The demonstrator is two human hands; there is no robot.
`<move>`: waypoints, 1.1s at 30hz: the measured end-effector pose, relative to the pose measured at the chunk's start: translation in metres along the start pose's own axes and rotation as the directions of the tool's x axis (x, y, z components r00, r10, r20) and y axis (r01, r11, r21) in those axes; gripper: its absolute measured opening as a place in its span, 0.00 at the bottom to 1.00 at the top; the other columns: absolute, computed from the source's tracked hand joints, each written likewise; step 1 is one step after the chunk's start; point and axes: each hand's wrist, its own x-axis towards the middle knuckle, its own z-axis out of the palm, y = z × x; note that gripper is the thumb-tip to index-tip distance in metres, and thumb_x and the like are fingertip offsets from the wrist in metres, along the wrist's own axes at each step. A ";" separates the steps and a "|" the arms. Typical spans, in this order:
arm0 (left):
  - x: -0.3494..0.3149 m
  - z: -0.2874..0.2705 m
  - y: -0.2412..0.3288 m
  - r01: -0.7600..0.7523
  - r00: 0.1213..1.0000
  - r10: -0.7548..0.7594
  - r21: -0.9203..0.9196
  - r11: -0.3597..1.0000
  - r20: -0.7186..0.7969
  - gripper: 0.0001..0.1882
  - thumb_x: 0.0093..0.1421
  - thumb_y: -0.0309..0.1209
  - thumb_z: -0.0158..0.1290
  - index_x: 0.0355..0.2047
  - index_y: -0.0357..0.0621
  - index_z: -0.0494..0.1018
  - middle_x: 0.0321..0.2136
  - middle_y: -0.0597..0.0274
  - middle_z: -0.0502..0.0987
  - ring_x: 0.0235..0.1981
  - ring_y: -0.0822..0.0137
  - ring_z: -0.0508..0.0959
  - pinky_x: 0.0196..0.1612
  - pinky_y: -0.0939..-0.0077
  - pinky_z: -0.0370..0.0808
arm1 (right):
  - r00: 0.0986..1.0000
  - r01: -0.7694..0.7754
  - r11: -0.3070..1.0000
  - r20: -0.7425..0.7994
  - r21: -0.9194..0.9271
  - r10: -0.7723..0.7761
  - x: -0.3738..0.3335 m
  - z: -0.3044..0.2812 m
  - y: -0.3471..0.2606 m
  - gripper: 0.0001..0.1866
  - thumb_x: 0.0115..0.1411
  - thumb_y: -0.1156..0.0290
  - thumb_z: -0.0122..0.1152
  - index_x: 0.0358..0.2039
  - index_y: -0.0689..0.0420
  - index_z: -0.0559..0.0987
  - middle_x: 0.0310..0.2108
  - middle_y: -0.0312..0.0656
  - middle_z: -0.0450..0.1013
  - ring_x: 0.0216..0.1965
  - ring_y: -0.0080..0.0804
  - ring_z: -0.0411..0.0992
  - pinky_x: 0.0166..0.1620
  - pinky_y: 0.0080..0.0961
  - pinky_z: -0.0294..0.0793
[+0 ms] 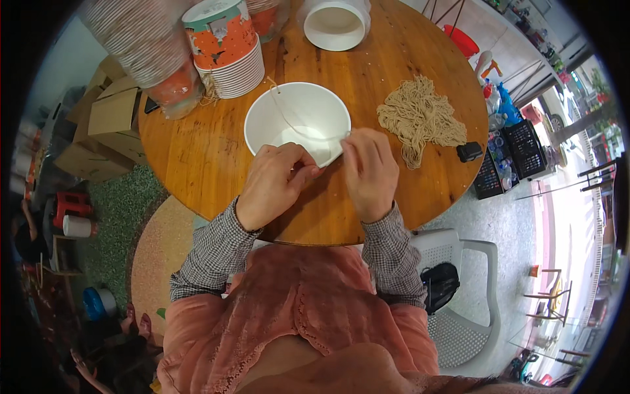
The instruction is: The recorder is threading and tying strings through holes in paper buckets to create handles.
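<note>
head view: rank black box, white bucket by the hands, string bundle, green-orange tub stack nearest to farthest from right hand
1. white bucket, just left
2. string bundle, ahead right
3. black box, right table edge
4. green-orange tub stack, far left

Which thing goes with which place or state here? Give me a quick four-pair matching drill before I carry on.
Things:
1. White tub
2. Thin cord
3. Beige cord bundle
4. Printed tub stack

Places and states:
A. Loose tangle on the right side of the table
B. Orange and green, far left on the table
C. Open, left hand at its near side
D. Runs toward the right hand's fingertips

Pairs: 1-C, 2-D, 3-A, 4-B
</note>
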 end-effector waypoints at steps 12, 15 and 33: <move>-0.004 -0.009 -0.042 -0.112 0.951 0.031 -0.251 0.961 -0.308 0.06 0.54 0.19 0.55 0.33 0.38 0.74 0.30 0.55 0.76 0.32 0.58 0.77 0.35 0.69 0.71 | 0.823 -0.541 0.678 0.478 0.497 0.307 0.013 0.028 -0.026 0.05 0.58 0.78 0.59 0.36 0.63 0.75 0.41 0.42 0.74 0.27 0.21 0.75 0.29 0.16 0.74; -0.004 -0.011 -0.048 -0.230 0.913 0.156 -0.158 0.960 -0.378 0.06 0.56 0.18 0.54 0.34 0.37 0.75 0.32 0.57 0.77 0.34 0.64 0.77 0.37 0.74 0.72 | 0.820 -0.563 0.611 0.466 0.556 0.332 0.012 0.033 -0.033 0.05 0.59 0.78 0.58 0.36 0.63 0.74 0.41 0.41 0.73 0.27 0.20 0.75 0.29 0.16 0.75; 0.006 -0.023 -0.039 -0.001 0.995 -0.084 -0.840 0.542 -0.056 0.30 0.61 0.18 0.48 0.63 0.38 0.54 0.33 0.63 0.76 0.31 0.79 0.74 0.38 0.86 0.72 | 0.795 -0.606 0.469 0.466 0.642 0.389 0.015 0.028 -0.036 0.14 0.59 0.79 0.60 0.46 0.62 0.76 0.29 0.31 0.70 0.30 0.14 0.69 0.33 0.11 0.68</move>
